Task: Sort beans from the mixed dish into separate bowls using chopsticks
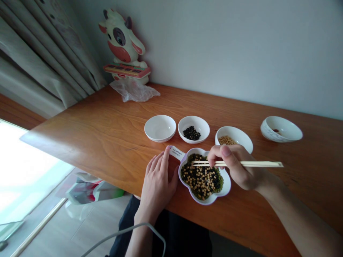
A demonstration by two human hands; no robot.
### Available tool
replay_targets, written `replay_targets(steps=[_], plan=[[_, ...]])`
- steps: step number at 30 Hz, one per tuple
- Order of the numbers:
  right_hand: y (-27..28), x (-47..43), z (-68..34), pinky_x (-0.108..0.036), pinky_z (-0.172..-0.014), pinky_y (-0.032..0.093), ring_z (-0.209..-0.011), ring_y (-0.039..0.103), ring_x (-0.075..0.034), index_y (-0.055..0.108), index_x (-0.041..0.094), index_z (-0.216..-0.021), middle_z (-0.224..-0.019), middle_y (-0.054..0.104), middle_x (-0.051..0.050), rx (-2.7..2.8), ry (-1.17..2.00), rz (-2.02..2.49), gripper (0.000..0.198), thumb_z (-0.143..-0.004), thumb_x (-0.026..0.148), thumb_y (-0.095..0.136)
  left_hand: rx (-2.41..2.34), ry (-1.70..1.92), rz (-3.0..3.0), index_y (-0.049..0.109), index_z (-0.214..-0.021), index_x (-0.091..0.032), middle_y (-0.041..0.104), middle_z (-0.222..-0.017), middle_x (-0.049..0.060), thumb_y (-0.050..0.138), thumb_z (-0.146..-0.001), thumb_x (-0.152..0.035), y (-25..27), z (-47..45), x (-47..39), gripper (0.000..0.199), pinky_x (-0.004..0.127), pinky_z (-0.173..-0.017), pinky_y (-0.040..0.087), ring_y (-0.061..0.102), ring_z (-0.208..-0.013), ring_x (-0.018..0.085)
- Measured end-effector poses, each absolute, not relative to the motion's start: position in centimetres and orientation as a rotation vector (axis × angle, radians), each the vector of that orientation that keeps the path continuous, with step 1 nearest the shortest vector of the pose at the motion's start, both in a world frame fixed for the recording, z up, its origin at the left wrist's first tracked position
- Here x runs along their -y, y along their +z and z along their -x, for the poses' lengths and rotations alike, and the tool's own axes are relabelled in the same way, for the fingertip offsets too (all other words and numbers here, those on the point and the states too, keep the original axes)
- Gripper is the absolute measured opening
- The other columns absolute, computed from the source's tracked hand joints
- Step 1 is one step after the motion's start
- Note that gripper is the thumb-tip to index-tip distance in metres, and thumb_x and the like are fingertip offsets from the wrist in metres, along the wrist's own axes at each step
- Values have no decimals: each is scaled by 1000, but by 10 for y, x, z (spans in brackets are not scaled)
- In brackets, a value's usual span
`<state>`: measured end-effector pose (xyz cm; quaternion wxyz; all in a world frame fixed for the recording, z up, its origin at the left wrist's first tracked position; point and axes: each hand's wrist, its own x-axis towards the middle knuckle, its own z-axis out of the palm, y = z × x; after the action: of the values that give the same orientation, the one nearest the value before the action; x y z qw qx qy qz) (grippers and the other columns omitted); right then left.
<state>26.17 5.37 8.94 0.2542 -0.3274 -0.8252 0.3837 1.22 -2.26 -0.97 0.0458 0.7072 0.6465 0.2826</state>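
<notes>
My right hand [235, 164] is closed around a pair of chopsticks [261, 164], whose tips reach over the flower-shaped dish [227, 185]. Mixed beans [202, 178] lie in that dish: pale round ones, black ones and small green ones. My left hand [158, 178] rests on the table with its fingers stretched out, beside the dish's handle [177, 152], which bears a white label. Behind the dish stand a white bowl [160, 128] with nothing visible in it, a bowl [203, 125] of black beans and a bowl [241, 134] of pale beans, partly hidden by my right hand.
Farther right, a white bowl [291, 134] holds a few small brown bits. A cow-shaped toy keyboard [127, 69] stands against the wall, with a clear plastic bag [134, 91] before it. A grey cable [125, 230] crosses near my left forearm. The wooden table [99, 142] ends just in front of me.
</notes>
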Motion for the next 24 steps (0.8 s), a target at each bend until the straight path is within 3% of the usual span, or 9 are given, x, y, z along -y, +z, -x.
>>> replay_targets(steps=[7, 14, 24], plan=[[88, -53, -261, -31, -64, 41, -63, 55, -13, 64, 19, -79, -69, 62, -1, 2206, 1025, 900, 60, -113, 51, 26, -1976, 855, -2161, 29, -164, -20, 59, -152, 16, 59, -101, -34, -10, -12, 23, 72, 55, -119, 45, 57, -139, 32], [106, -54, -278, -33, -59, 44, -62, 59, -15, 69, 21, -78, -69, 65, -4, 2116, 1022, 920, 69, -110, 62, 23, -1985, 832, -2162, 26, -165, -19, 59, -151, 16, 60, -101, -35, -12, -12, 22, 74, 55, -120, 44, 56, -140, 33], [129, -79, -345, -40, -57, 41, -60, 58, -21, 73, 21, -77, -66, 66, -11, 1960, 596, 1251, 79, -107, 68, 17, -1977, 878, -2176, 28, -166, -22, 61, -149, 16, 61, -99, -34, -15, -11, 21, 75, 57, -117, 46, 58, -138, 35]])
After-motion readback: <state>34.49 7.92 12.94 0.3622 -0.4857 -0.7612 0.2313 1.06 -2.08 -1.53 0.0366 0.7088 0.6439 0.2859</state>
